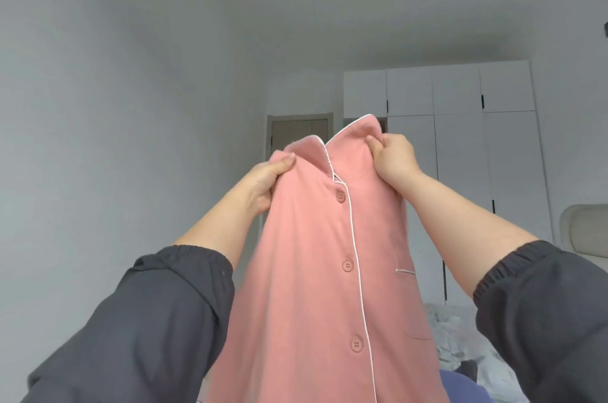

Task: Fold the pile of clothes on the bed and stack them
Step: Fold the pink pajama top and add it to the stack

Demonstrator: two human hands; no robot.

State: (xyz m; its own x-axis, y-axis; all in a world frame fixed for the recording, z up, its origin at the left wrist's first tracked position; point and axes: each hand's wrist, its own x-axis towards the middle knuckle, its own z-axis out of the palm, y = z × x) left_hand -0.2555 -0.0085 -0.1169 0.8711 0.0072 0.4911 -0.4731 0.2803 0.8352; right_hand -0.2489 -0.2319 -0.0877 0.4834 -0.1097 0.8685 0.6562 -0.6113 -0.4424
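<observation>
A pink buttoned pyjama shirt (316,271) with white piping hangs in the air in front of me, its buttoned front facing me. My left hand (266,182) grips its left shoulder beside the collar. My right hand (391,157) grips the right shoulder at the collar. Both arms are raised and wear dark grey sleeves. The shirt's lower part runs out of the frame at the bottom. Behind it, at the lower right, lies part of a pile of pale clothes (460,336) on the bed, with a blue garment (460,386) in front.
White wardrobe doors (460,139) fill the far wall on the right. A closed door (299,132) stands left of them. A cream padded headboard (585,228) shows at the right edge. A bare grey wall is on the left.
</observation>
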